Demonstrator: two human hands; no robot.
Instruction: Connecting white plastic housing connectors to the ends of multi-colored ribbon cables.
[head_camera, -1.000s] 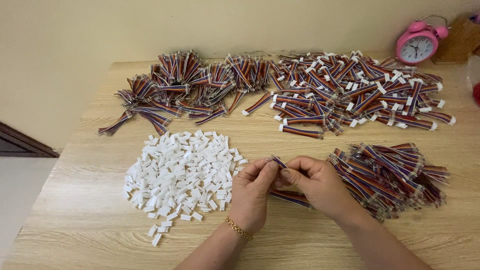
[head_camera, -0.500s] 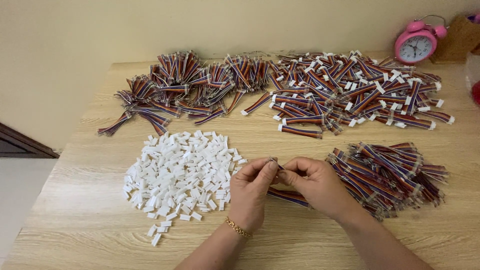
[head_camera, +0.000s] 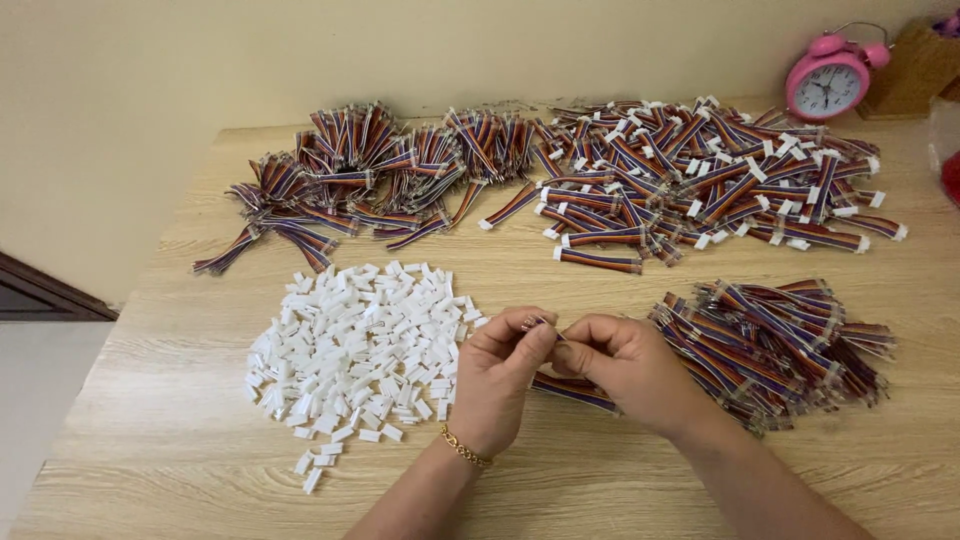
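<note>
A striped wire piece (head_camera: 575, 390) has been kept pinched between the left hand (head_camera: 500, 375) and right hand (head_camera: 625, 365), now lifted slightly beside the white plug pile (head_camera: 350, 350).

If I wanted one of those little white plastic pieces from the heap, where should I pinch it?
Probably a stray white connector at the near edge of the white heap. It lies flat and apart from the rest on the table, so come from above and pinch its two long sides.

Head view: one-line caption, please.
Both hands pinch a striped ribbon cable between white connector housings and loose cables.
</note>
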